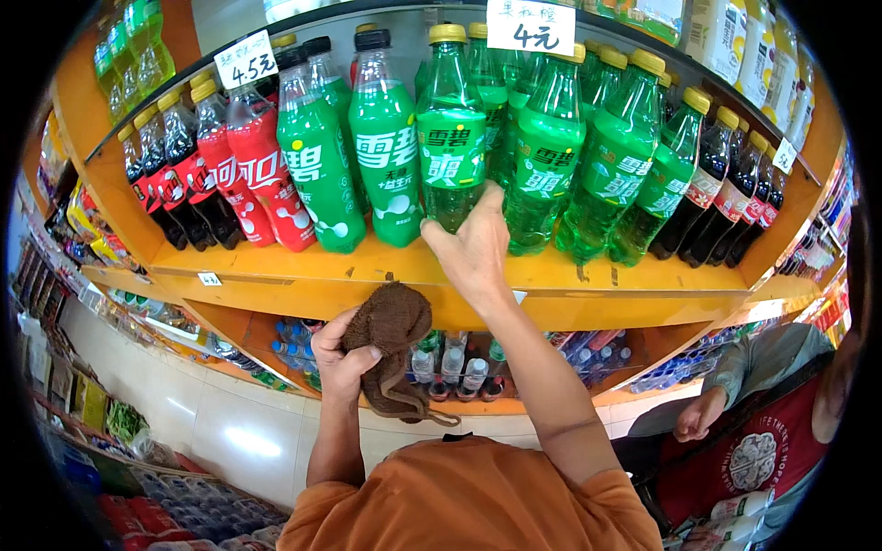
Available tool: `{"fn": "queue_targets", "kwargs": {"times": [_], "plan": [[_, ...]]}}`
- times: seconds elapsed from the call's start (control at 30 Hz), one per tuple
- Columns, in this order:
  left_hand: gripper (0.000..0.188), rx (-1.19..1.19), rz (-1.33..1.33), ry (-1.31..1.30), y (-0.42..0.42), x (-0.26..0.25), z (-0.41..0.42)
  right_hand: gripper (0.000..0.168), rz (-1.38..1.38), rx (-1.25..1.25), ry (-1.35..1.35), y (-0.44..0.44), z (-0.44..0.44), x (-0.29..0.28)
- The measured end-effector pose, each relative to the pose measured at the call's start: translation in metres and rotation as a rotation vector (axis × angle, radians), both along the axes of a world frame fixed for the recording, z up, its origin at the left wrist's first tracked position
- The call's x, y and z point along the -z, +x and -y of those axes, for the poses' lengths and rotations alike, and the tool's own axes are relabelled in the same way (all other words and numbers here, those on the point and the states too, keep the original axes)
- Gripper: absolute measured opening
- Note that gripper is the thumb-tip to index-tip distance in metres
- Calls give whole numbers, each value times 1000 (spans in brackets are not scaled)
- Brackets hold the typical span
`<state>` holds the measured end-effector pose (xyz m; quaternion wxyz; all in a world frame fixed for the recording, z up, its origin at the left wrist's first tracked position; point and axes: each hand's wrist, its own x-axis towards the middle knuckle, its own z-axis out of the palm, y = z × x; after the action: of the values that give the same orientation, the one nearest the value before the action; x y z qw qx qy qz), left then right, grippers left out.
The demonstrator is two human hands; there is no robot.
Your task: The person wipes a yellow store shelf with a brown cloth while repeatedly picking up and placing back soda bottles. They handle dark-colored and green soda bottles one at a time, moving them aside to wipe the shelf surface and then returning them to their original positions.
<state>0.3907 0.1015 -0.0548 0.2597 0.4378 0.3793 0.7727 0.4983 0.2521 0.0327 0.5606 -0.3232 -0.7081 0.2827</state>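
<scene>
My right hand reaches up to the yellow shelf and grips the lower part of a green Sprite bottle with a yellow cap, which stands upright in the front row. In my left hand is a bunched brown cloth, held in front of the shelf edge with its end hanging down. Just left of the gripped bottle is a green Sprite bottle with a black cap. Another yellow-capped Sprite bottle stands to its right.
Red Coca-Cola bottles fill the shelf's left part, dark cola bottles its right. Handwritten price cards hang from the upper shelf edge. Small bottles stand on a lower shelf. Another person is close by at the right.
</scene>
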Motion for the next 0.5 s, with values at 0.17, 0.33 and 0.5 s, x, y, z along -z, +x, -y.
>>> {"fn": "queue_targets", "kwargs": {"times": [0.17,0.33,0.5], "plan": [[52,-122,-42,-21,7,-6,8,67,-49,-105,-119,25,20,0],[44,-112,42,122,28,-23,6,63,-56,-213,-162,57,40,11],[47,-162,119,224,48,-39,4,60,-97,-301,-94,82,53,32]]}}
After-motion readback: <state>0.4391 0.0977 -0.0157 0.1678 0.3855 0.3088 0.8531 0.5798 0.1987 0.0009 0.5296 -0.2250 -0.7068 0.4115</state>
